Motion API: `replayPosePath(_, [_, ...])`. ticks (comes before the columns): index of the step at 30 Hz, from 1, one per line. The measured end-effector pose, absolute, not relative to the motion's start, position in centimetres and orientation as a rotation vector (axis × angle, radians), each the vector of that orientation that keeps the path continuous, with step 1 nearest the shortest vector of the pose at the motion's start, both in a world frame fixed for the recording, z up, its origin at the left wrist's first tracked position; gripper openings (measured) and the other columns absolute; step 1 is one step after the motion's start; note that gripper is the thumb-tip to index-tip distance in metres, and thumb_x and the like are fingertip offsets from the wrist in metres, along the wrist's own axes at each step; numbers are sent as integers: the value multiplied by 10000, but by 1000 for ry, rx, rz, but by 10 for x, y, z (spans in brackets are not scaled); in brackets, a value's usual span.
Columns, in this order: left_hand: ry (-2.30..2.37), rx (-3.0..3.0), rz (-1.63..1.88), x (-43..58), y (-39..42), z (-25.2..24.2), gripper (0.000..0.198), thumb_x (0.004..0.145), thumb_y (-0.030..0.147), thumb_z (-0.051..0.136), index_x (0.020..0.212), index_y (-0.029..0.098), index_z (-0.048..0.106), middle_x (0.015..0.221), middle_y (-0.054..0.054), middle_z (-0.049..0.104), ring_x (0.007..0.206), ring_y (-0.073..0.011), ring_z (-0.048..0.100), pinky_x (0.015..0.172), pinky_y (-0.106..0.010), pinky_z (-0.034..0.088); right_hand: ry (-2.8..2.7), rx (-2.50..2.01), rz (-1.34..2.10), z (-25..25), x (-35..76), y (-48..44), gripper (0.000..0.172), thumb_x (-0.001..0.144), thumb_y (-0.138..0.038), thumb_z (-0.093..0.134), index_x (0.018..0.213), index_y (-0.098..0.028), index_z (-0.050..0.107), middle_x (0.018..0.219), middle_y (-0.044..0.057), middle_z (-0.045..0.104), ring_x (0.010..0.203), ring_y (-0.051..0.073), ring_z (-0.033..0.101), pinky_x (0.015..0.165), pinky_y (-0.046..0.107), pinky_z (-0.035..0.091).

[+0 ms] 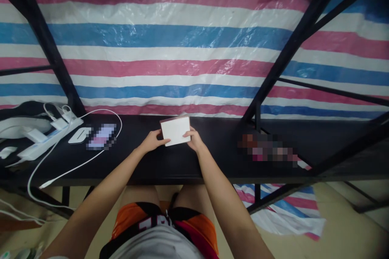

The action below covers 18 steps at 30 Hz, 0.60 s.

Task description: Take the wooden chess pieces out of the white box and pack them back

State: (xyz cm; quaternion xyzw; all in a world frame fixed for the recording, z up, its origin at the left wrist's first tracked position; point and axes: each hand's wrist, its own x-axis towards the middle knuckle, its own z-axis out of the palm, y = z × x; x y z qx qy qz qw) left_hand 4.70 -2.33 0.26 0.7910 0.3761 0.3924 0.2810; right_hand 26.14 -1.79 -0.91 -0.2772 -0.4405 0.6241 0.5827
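Note:
Above the black desk (179,166), I hold a small white rectangular pad (176,130) with a thin brown edge, like a notebook; its exact kind is unclear. My left hand (152,141) grips its left side, thumb across the white face and fingers behind. On the opposite side, my right hand (194,139) closes round the edge with its thumb also on the face. The fingers behind the pad are mostly hidden. A bit of something clear or whitish shows just past its top edge.
At the left lie a white power strip (45,141) with plugs, a white cable (68,170), a white flat object (79,135) and a blurred phone (101,136). Blurred items (267,149) lie at the right. Black frame posts (281,58) flank a striped plastic sheet (170,36).

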Motion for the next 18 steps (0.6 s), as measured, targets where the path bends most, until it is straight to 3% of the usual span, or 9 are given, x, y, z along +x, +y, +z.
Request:
replayPosePath(5, [1199, 2380, 1079, 40, -24, 11, 349, 812, 425, 581, 1026, 160, 653, 859, -48, 672, 769, -202, 622, 734, -310, 485, -925, -857, 1273, -14, 264, -9, 360, 716, -333, 605, 1071, -283, 571, 1053, 9, 668, 1002, 187, 617, 843, 338, 494])
replayPosePath(9, [1238, 2901, 824, 40, -27, 15, 305, 796, 261, 603, 1095, 201, 626, 952, -85, 617, 877, -228, 580, 805, -350, 435, -1003, -1043, 1222, -19, 267, -5, 429, 797, -545, 525, 1104, -250, 576, 1088, 67, 662, 1043, 222, 609, 877, 383, 491])
replayPosePath(13, [1155, 3155, 641, 56, -37, 10, 332, 782, 228, 629, 1109, 178, 600, 1025, -129, 595, 939, -264, 557, 815, -376, 403, -1185, -1275, 861, -25, 268, -2, 522, 759, -472, 597, 1219, -228, 560, 1203, 67, 621, 1158, 227, 540, 1016, 394, 378])
replayPosePath(18, [1059, 3166, 545, 67, -44, 8, 334, 832, 398, 583, 1044, 147, 639, 966, -138, 622, 930, -263, 568, 819, -360, 410, -1381, -1465, 585, -29, 269, -1, 360, 790, -385, 552, 1092, -220, 657, 1075, 73, 670, 1050, 218, 598, 990, 370, 393])
